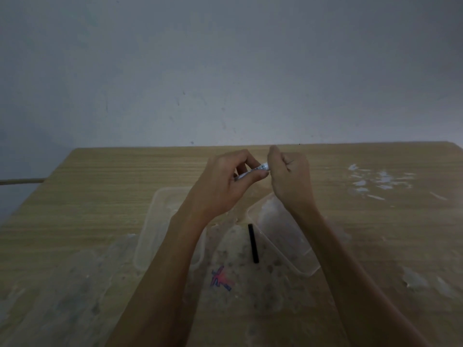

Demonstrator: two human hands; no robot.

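A small white tube-like item with printed marks [259, 168], perhaps a marker, is held in the air above the wooden table [100, 196]. My left hand [223, 186] grips its left part with thumb and curled fingers. My right hand [288, 176] closes around its right end, which is hidden inside the fist. A black stick, possibly a cap [253, 242], lies on the table below my hands. Two clear plastic containers sit there too, one [155, 221] under my left forearm and one [280, 229] under my right wrist.
A pink and blue scribble [221, 279] marks the tabletop near its front. White scuffs and residue [375, 181] spread over the right and front parts of the table. A grey wall [225, 71] rises right behind the far edge.
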